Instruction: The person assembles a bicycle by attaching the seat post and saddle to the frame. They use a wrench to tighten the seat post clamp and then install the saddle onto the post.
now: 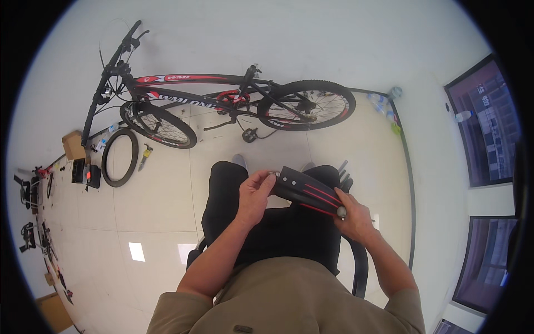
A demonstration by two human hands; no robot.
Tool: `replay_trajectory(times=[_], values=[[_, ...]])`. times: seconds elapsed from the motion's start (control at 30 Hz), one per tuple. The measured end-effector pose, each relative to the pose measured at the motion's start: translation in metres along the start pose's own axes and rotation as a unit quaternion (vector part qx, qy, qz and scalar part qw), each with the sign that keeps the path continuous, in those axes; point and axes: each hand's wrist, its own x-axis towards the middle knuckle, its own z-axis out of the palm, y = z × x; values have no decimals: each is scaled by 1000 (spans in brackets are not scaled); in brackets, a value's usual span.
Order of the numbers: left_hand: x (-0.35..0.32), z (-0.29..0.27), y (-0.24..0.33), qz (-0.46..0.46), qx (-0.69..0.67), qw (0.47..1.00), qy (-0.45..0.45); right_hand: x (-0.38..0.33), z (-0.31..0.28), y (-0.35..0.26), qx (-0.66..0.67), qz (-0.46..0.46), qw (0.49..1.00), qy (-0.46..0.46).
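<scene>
Over my lap I hold a long black piece with red stripes that looks like a bicycle mudguard (311, 192). Silver rivet heads dot its broad left end. My left hand (256, 197) is closed, thumb and fingers pinching a small metal fitting (275, 174) at that end. Around the narrower right end my right hand (355, 214) is wrapped, its thumb on top. A round silvery knob (341, 212) shows beside the right thumb. Beyond my knees a black and red bicycle (206, 94) stands by the wall; no saddle is visible on its seat post.
A loose black tyre (120, 158) leans near the front wheel. A yellow-handled tool (146, 156) and an open black case (87, 173) lie close by. Plastic bottles (380, 103) stand in the right corner. Chair armrests (359, 266) flank me; bike parts (30, 211) line the left wall.
</scene>
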Motion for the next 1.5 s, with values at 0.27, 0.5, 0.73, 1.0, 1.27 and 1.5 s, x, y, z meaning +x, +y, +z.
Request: replay_trajectory(times=[0.27, 0.5, 0.73, 1.0, 1.27, 1.5], values=[[-4, -18, 16, 65, 269, 958, -72, 1, 8, 4, 5, -27, 1000, -5], [-11, -29, 9, 115, 383, 912, -93, -1, 19, 14, -14, -49, 998, -22], [-19, -23, 0, 166, 430, 879, -122, 18, 11, -22, 38, -135, 990, 29], [-27, -26, -6, 150, 409, 894, -106, 61, 34, -82, 4, -250, 968, 6], [-28, -20, -16, 158, 434, 881, -103, 59, 62, -87, 14, -237, 964, 122], [-31, -21, -25, 199, 466, 858, -79, 58, 71, -94, 18, -263, 952, 156]])
